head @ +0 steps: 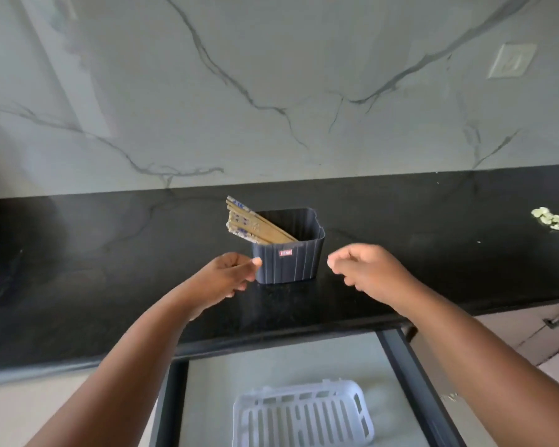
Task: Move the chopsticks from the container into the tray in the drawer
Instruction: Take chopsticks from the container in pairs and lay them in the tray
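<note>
the black stone counter (78, 269) runs across the scene, polished and faintly veined, with a rounded near edge. behind it rises a pale marble wall (271, 91) crossed by thin grey veins.

the left hand (226, 274) reaches in from the near left, forearm bare. its fingers are loosely curled and grasp nothing, and its thumb tip lies at the near left corner of the container; whether it touches the wall cannot be told.

the container (289, 264) stands upright at the middle of the counter, a dark, matte, rounded-rectangle tub with vertical ribs and a small red label on its near wall. the chopsticks (255, 225), a bundle of tan wooden sticks with patterned blue-and-white tops, stand inside it, leaning to the far left, their tops jutting past the rim.

below, in the open drawer (410, 375) with its dark frame and pale smooth floor, lies the tray (304, 414), white plastic, slotted, with rounded corners.

the right hand (368, 269) hovers just right of the container, apart from it, fingers curled in loosely and grasping nothing.

far right on the counter lies a small cluster of pale, rounded bits (555, 219); what they are cannot be told. a white square wall plate (512, 61) sits high on the marble.
</note>
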`<state>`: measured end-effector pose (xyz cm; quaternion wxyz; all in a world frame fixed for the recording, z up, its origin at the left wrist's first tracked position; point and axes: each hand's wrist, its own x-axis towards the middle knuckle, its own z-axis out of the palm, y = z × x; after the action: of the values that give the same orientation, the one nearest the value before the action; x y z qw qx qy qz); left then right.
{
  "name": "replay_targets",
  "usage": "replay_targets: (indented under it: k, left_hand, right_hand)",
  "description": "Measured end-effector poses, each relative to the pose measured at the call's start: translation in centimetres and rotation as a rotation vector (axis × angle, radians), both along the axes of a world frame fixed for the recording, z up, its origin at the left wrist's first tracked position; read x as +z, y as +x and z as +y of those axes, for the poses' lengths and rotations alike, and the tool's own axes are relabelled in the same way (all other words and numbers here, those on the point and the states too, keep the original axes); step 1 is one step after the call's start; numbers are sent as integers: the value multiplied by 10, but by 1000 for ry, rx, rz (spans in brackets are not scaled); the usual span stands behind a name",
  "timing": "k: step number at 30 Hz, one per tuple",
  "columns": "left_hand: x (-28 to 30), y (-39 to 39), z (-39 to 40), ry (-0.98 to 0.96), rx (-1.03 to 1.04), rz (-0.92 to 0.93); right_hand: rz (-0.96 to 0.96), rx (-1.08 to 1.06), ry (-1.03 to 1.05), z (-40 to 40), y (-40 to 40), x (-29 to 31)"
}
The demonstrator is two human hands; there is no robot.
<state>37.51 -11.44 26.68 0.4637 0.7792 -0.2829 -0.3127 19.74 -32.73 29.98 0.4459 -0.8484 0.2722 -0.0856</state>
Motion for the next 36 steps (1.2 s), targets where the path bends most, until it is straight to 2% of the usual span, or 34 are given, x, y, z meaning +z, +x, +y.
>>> replay_targets:
  k: [2, 5, 7, 11, 17, 24, 25, 27, 29, 31, 33, 36]
  left_hand:
    - [-4, 11, -13, 35, 110, -54]
    - [-15, 19, -31, 76, 160, 19]
    - [-19, 23, -42, -9, 187, 92]
    - [-21, 20, -61, -234, 241, 259]
    - [-32, -10, -54, -248, 139, 249]
    - [-49, -34, -17, -256, 95, 231]
    - [-48, -35, -16, -243, 100, 204]
    - [-46, -33, -15, -187, 96, 101]
    - [-48, -32, -12, -90, 100, -30]
    - [-50, -34, -7, -43, 105, -89]
    - [-54, -36, -1, -23, 126, -102]
    - [-56, -37, 6, -10, 165, -104]
  right_hand:
    - [-63, 54, -128, -9, 32, 11]
    - [-56, 70, -244, -23, 81, 6]
    - [-3, 26, -190, -30, 107, -4]
    - [71, -45, 60, -38, 132, -27]
    - [69, -86, 32, -30, 105, -47]
    - [129, -1, 16, -6, 62, -45]
    - [160, -10, -55, -2, 61, -41]
    - [128, -28, -410, 9, 58, -28]
    - [-141, 41, -735, 20, 56, -17]
    - [-361, 192, -754, 33, 57, -6]
    - [-353, 322, -702, 50, 60, -3]
    - [-317, 358, -697, 72, 72, -12]
